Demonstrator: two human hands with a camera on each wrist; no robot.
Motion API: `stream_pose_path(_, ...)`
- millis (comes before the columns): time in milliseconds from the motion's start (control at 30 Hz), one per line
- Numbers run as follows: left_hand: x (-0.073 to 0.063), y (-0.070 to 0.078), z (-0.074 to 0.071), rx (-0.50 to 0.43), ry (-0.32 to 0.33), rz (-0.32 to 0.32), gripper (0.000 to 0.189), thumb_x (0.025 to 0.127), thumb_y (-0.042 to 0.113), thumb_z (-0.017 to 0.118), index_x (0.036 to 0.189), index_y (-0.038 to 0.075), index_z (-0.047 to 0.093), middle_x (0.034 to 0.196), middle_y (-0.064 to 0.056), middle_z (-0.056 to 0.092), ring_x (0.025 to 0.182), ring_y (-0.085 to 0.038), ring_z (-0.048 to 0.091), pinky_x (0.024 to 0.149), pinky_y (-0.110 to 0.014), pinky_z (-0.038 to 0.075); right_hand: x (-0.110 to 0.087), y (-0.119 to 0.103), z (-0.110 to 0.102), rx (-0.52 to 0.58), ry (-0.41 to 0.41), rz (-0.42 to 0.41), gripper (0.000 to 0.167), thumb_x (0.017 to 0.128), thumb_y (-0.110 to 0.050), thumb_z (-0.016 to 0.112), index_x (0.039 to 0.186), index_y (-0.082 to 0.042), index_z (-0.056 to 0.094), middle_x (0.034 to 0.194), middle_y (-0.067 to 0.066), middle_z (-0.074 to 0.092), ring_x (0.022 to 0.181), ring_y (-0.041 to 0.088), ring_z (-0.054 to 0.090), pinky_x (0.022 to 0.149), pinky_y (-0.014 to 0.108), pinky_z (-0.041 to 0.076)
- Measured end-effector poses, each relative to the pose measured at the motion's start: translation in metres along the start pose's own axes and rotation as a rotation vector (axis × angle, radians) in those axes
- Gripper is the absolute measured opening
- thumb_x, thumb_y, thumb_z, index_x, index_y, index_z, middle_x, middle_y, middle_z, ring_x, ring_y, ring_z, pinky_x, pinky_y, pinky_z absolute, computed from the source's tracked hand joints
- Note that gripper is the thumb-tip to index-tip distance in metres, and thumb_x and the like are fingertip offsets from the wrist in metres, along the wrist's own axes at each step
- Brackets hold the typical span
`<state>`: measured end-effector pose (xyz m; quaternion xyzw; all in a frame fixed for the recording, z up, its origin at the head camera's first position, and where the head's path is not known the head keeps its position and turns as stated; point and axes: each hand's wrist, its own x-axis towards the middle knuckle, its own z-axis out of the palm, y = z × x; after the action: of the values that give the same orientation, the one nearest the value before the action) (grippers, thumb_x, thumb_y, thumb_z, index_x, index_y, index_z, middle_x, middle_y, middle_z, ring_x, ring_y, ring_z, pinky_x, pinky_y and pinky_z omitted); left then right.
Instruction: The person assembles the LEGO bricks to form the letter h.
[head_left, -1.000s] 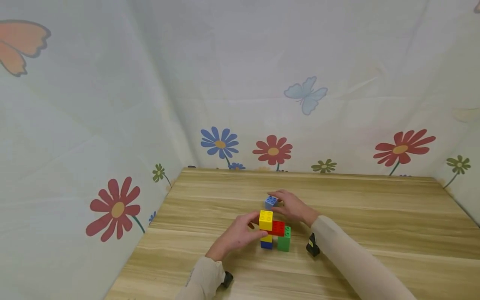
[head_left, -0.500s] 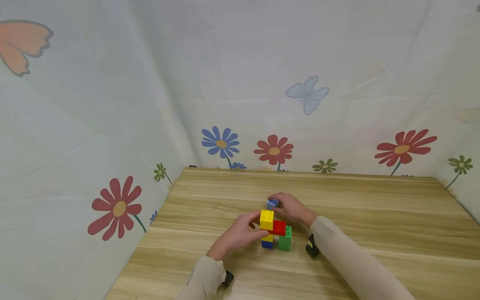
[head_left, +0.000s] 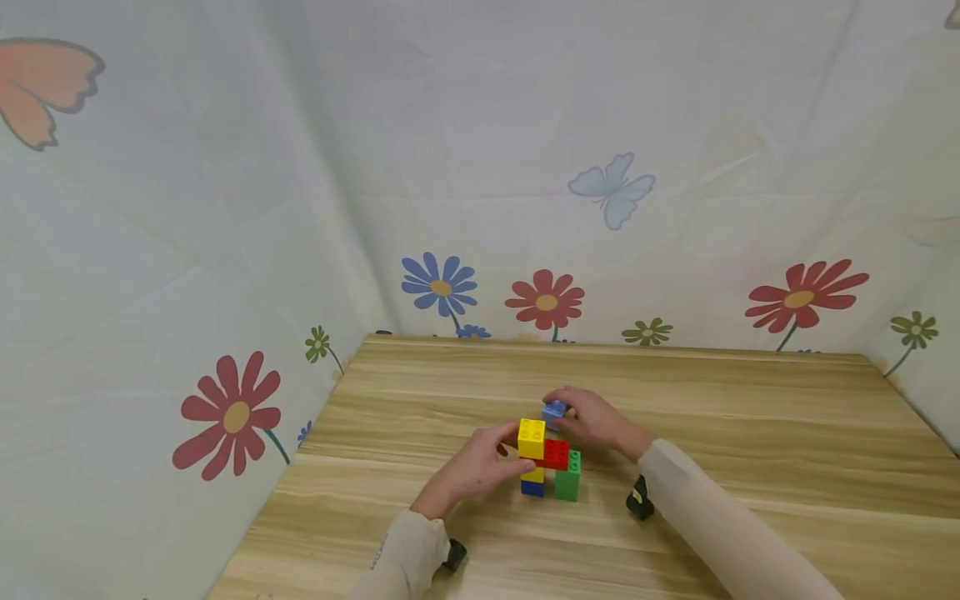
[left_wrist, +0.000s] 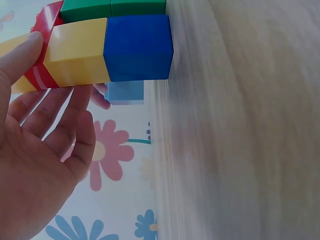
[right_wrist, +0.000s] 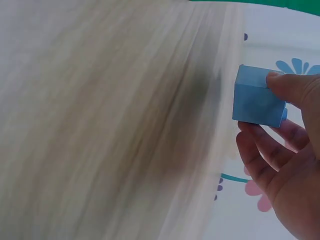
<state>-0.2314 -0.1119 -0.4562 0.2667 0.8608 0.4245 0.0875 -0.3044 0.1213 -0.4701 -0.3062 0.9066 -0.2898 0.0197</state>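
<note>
My left hand (head_left: 480, 468) holds a tower of toy building bricks from its left side, thumb in front and fingers behind. The tower has a dark blue brick (left_wrist: 139, 48) at the bottom, a yellow brick (left_wrist: 79, 52) over it, then a flat red brick (head_left: 553, 454), with another yellow brick (head_left: 532, 438) on top. The red brick bridges rightward onto a green column (head_left: 567, 476). Behind the tower, my right hand (head_left: 597, 421) pinches a light blue brick (right_wrist: 259, 96) between thumb and fingers. Its studs point toward the palm side in the right wrist view.
The bricks stand on a wood-grain table (head_left: 712, 417). A pale cloth printed with flowers and butterflies (head_left: 480, 125) hangs behind it and along the left. Black wrist devices (head_left: 640, 498) sit under both sleeves.
My right hand has moved slightly right and nearer with the light blue brick. My left hand stays in place on the tower.
</note>
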Motion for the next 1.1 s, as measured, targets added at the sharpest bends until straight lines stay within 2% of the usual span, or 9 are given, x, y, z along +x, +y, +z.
stream_pose_path(333, 0.001, 0.002, 0.002, -0.010, 0.026, -0.002, 0.034, 0.088, 0.036, 0.067, 0.118, 0.025, 0.057, 0.105, 0.015, 0.061, 0.096, -0.009, 0.054, 0.084, -0.031, 0.045, -0.016, -0.004, -0.015, -0.022, 0.026, -0.047, 0.037, 0.088, -0.013, 0.067, 0.124, -0.007, 0.058, 0.119, 0.006, 0.060, 0.102, 0.022, 0.057, 0.083, 0.038, 0.051)
stream_pose_path(667, 0.003, 0.004, 0.004, -0.015, 0.040, -0.023, 0.037, 0.087, 0.038, 0.067, 0.119, 0.023, 0.055, 0.105, 0.014, 0.060, 0.097, -0.013, 0.054, 0.084, -0.030, 0.045, -0.030, -0.012, -0.030, -0.023, 0.046, -0.051, 0.037, 0.090, -0.015, 0.065, 0.125, -0.007, 0.057, 0.122, 0.006, 0.058, 0.107, 0.024, 0.056, 0.084, 0.040, 0.051)
stream_pose_path(1100, 0.006, 0.003, 0.007, -0.008, 0.061, 0.003, 0.037, 0.088, 0.037, 0.067, 0.119, 0.024, 0.055, 0.106, 0.013, 0.060, 0.096, -0.011, 0.054, 0.084, -0.030, 0.045, -0.043, -0.024, -0.045, -0.023, 0.141, -0.103, 0.033, 0.089, -0.012, 0.064, 0.122, -0.012, 0.059, 0.119, 0.004, 0.060, 0.101, 0.021, 0.057, 0.078, 0.035, 0.052)
